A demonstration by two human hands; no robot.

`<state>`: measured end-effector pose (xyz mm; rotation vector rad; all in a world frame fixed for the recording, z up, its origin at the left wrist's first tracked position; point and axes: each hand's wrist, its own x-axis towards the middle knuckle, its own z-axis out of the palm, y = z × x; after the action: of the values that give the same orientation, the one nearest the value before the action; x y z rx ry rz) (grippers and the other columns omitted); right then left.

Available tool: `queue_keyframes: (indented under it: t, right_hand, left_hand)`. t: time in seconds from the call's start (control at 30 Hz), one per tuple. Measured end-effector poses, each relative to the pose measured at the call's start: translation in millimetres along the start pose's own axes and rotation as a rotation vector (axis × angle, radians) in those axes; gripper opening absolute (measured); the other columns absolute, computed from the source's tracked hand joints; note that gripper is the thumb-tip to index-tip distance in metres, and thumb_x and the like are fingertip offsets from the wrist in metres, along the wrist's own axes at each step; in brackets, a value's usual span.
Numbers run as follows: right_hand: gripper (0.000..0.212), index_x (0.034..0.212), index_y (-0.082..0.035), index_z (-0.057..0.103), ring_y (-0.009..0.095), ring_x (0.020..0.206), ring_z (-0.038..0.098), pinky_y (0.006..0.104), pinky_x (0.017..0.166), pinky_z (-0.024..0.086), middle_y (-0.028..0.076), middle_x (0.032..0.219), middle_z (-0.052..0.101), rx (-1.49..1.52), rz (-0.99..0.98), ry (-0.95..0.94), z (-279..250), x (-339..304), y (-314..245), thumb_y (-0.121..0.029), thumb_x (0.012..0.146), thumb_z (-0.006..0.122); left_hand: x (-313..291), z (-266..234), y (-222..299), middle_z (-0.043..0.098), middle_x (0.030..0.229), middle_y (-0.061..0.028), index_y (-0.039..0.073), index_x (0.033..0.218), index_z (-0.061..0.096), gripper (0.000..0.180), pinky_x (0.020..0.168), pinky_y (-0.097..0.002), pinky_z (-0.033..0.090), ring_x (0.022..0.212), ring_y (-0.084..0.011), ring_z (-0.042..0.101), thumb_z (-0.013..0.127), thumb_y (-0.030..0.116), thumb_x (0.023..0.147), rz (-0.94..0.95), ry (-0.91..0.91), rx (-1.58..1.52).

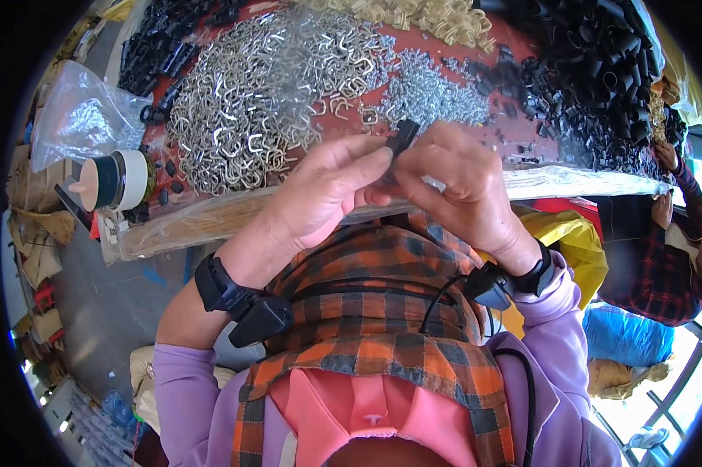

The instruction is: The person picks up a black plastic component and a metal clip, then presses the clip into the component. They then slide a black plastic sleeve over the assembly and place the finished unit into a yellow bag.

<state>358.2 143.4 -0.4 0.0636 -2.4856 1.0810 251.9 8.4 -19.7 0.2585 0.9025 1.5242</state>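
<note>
My left hand (327, 187) pinches a small black plastic piece (403, 137) between thumb and fingers, above the table's near edge. Right beside it, my right hand (464, 171) has its fingers curled in and closed; whatever they hold is hidden. Beyond my hands lies a heap of bent, U-shaped metal hooks (242, 101), spread to the left. Ahead of the right hand is a pile of tiny silvery metal parts (432, 89), too small to name exactly.
Black plastic parts (152, 58) and curved black pieces (600, 62) fill the table's far sides, with cream plastic pieces (421, 17) between. A clear plastic bag (86, 113) and white round container (133, 179) sit left. At right, a co-worker's hand (666, 154) reaches in.
</note>
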Motion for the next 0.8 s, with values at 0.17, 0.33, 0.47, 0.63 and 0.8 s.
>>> queue_keyframes:
  t: [0.17,0.33,0.47,0.63,0.8]
  right_hand:
    - [0.012,0.07,-0.003,0.055,0.021,0.058,0.049,0.0291,0.049,0.038,0.006,0.064,0.047,-0.037,0.04,-0.071,0.5,-2.4,-6.0,0.001,0.061,0.061]
    - [0.011,0.066,-0.003,0.053,0.024,0.055,0.049,0.0296,0.048,0.038,0.007,0.063,0.047,-0.089,0.056,-0.185,0.6,-1.9,-12.5,0.0,0.06,0.061]
    - [0.01,0.065,-0.003,0.053,0.024,0.054,0.049,0.0292,0.047,0.038,0.008,0.063,0.047,-0.101,0.063,-0.178,9.2,2.3,-11.7,0.0,0.059,0.061]
    - [0.011,0.066,-0.002,0.053,0.024,0.053,0.049,0.0286,0.048,0.039,0.009,0.064,0.048,0.195,0.187,-0.236,22.1,24.6,1.5,-0.002,0.06,0.062]
    - [0.009,0.071,-0.001,0.054,0.025,0.054,0.05,0.0293,0.049,0.04,0.01,0.068,0.05,-0.148,0.011,-0.103,35.2,56.8,31.7,-0.004,0.064,0.06]
  left_hand:
    - [-9.2,6.1,-2.9,0.054,0.088,-0.003,0.001,0.103,0.049,0.025,0.067,-0.0203,0.042,0.077,-0.0092,0.052,0.046,0.017,0.084,-0.012,0.027,0.082]
    - [-16.6,9.2,-8.2,0.054,0.089,-0.0031,-0.001,0.101,0.05,0.025,0.07,-0.0203,0.043,0.076,-0.0089,0.053,0.046,0.018,0.084,-0.026,0.035,0.147]
    - [-19.2,5.3,-5.1,0.054,0.089,-0.0036,-0.002,0.099,0.051,0.024,0.072,-0.021,0.043,0.079,-0.0105,0.054,0.046,0.017,0.084,0.002,0.05,0.146]
    - [-21.3,-17.7,3.0,0.054,0.091,-0.006,-0.002,0.094,0.052,0.021,0.075,-0.0224,0.044,0.083,-0.0155,0.055,0.049,0.015,0.082,-0.014,0.09,-0.074]
    - [-24.0,-34.3,12.8,0.054,0.088,-0.0069,-0.001,0.089,0.053,0.016,0.077,-0.0238,0.045,0.084,-0.0188,0.055,0.051,0.014,0.08,0.083,0.214,-0.233]
